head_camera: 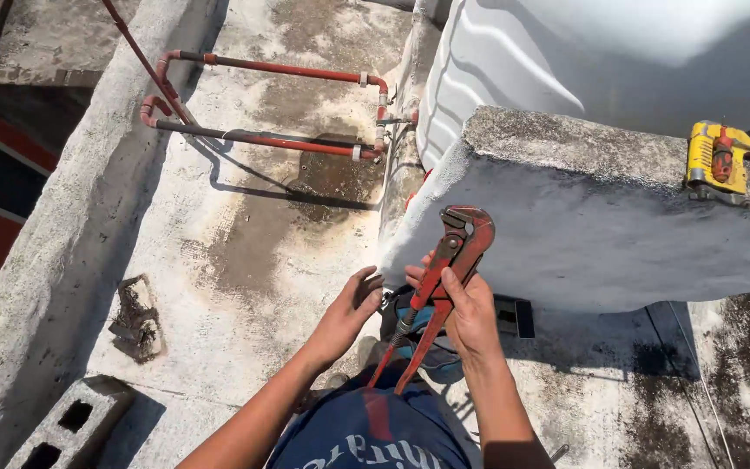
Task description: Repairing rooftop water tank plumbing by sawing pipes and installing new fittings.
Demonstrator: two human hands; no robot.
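My right hand grips a red pipe wrench by its handles, jaws pointing up toward a white concrete wall. My left hand reaches in beside it, fingers curled near a small metal fitting that is partly hidden between the two hands. Below the hands lies a blue object, mostly covered.
Red pipes run across the stained rooftop floor at the back. A big white tank stands behind the wall. A yellow tool rests on the wall top. A concrete block and a rubble lump lie left, by the parapet.
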